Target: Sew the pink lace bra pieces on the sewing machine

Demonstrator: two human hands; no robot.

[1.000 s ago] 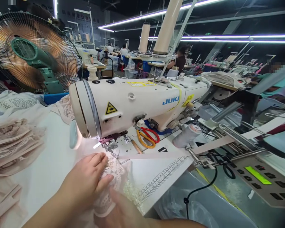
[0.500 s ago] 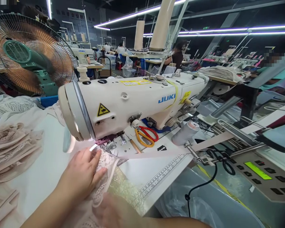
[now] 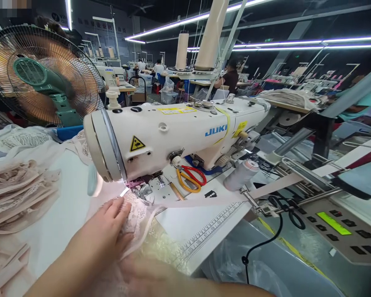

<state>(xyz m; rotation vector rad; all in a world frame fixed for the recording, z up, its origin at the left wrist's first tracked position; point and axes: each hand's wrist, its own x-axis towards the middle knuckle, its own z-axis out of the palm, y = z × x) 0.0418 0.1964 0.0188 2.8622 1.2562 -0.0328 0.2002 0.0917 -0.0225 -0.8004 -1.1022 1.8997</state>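
Observation:
My left hand [image 3: 103, 225] lies flat on pale pink lace fabric [image 3: 137, 212], fingers stretched out just in front of the presser foot. The fabric runs under the needle area of a white JUKI sewing machine [image 3: 173, 136], where a small lamp lights it. Close to the front edge, my right hand [image 3: 151, 270] is smeared by motion over the lower part of the cloth. Its fingers cannot be made out. A strip of light elastic band [image 3: 275, 185] comes in from the right through metal guides.
Scissors [image 3: 190, 181] with yellow and red handles, a razor blade [image 3: 210, 194] and a grey thread cone [image 3: 241, 175] lie beside the machine. Folded pink pieces [image 3: 21, 189] are heaped at left. A fan [image 3: 46, 78] stands behind. A control panel [image 3: 343, 231] sits at right.
My left hand has drawn back slightly from the presser foot, with its fingers flat on the lace. My right hand has shifted lower and left, still blurred. The camera view has tilted a little.

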